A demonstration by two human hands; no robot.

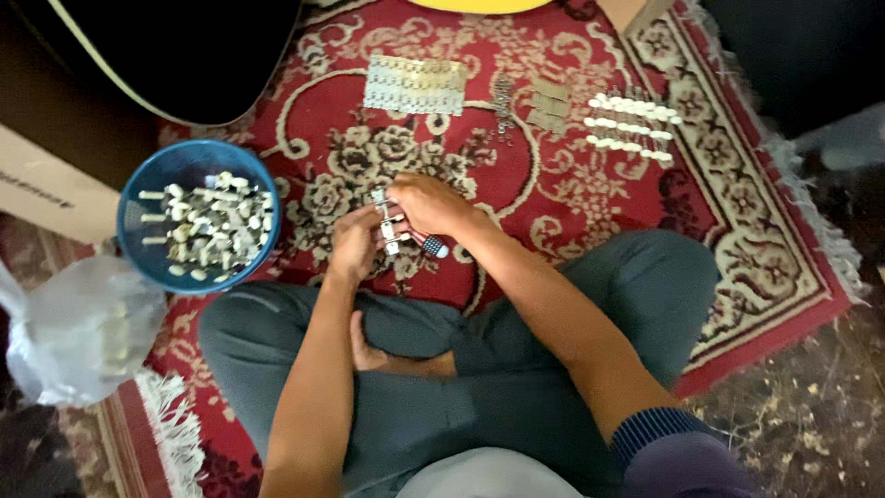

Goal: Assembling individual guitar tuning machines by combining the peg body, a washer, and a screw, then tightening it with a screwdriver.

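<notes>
I sit cross-legged on a red patterned rug (572, 198). My left hand (355, 242) grips a small metal strip with white-knobbed pegs (387, 226) held upright in front of me. My right hand (426, 205) closes around a small screwdriver whose blue and red handle (433, 246) sticks out below the palm. Its tip meets the metal strip; the contact point is hidden by my fingers. Both hands hover just above the rug, over my knees.
A blue bowl (189, 159) of several white-knobbed pegs stands at left. On the rug ahead lie a flat row of metal plates (415, 85), a small pile of screws (502, 103), two more plates (549, 106) and rows of white-knobbed pegs (631, 124). A clear plastic bag (78, 332) lies lower left.
</notes>
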